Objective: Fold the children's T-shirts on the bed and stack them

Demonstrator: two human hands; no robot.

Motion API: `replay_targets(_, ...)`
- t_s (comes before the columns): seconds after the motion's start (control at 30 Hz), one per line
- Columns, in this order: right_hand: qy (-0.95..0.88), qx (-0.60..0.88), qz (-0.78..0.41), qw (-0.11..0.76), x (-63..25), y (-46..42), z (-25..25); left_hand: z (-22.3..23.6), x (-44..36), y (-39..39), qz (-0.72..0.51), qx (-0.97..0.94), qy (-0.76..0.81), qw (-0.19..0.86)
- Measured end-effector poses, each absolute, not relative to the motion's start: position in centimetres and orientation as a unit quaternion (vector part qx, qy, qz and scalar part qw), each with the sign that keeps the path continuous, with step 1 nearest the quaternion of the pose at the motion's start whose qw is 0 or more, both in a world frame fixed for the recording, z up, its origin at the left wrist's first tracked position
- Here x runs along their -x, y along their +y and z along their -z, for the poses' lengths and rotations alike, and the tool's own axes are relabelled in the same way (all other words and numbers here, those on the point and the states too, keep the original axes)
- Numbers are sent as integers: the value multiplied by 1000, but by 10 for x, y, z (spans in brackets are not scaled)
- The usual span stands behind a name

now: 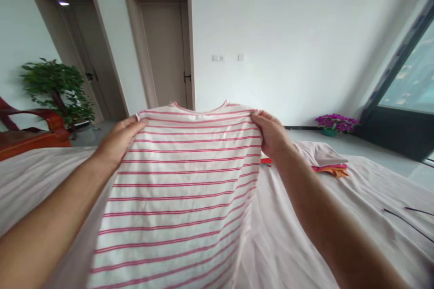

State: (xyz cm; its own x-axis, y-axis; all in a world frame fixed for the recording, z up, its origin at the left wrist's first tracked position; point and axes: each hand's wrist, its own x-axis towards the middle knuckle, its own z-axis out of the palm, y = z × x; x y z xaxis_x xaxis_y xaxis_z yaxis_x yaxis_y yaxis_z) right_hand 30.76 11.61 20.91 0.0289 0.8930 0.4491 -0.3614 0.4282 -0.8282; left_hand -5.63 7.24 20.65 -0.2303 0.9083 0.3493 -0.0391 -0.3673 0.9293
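A white shirt with thin red stripes point(183, 180) hangs spread out in front of me, its neckline at the top. My left hand point(118, 137) pinches it at the left shoulder, thumb on the near side. At the opposite shoulder my right hand point(270, 132) grips the fabric, with the arm stretched forward. The shirt's lower end runs out of the bottom of the view. Below and behind it lies a pale cloth-covered surface point(285, 230), partly hidden by the shirt.
On the cloth at the right sits a stack of folded clothes point(318, 156) in pale, pink and orange. Two dark thin cords point(407, 223) lie near the right edge. A wooden armchair point(44, 122) and a potted plant point(56, 86) stand left; purple flowers point(335, 123) sit by the wall.
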Motion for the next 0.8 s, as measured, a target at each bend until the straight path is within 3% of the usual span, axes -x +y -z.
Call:
replay_targets(0.1, -480, 315, -512, 639, -299, 154, -156, -145, 57, 114, -619, -481, 439, 439)
replay_targets(0.33, -455, 438, -499, 593, -288, 219, -60, -35, 68, 185, -590, -426, 506, 464)
replay_targets(0.8, -473, 501, -404, 602, -282, 276, -2, -5, 58, 227, -607, -403, 512, 456)
